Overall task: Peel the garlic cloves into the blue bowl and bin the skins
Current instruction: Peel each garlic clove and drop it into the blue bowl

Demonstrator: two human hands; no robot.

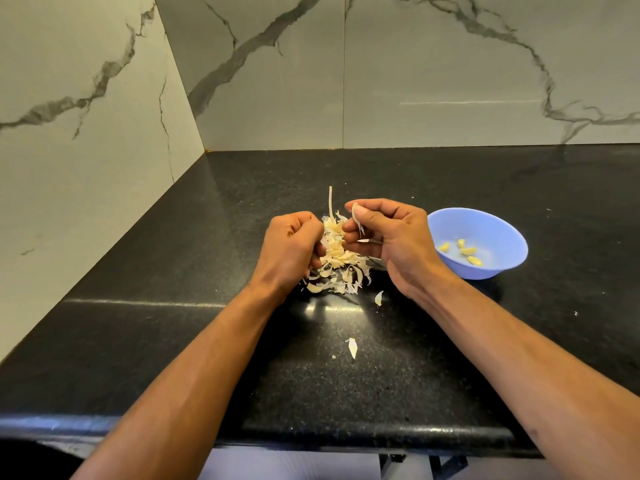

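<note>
A heap of pale garlic skins [337, 261] lies on the black counter between my hands, with a thin dry stalk [330, 202] sticking up at its far side. My left hand [292, 245] is curled at the heap's left edge, its fingers hidden from view. My right hand [388, 233] pinches a garlic clove [356, 214] with loose skin between thumb and fingers, just above the heap. To the right stands the blue bowl [509, 237] with several peeled yellow cloves [465, 252] inside.
Stray skin flakes lie nearer me on the counter [379, 297] [352, 347]. The black granite counter [138, 306] meets marble walls at the left and back. Its front edge runs close below my forearms.
</note>
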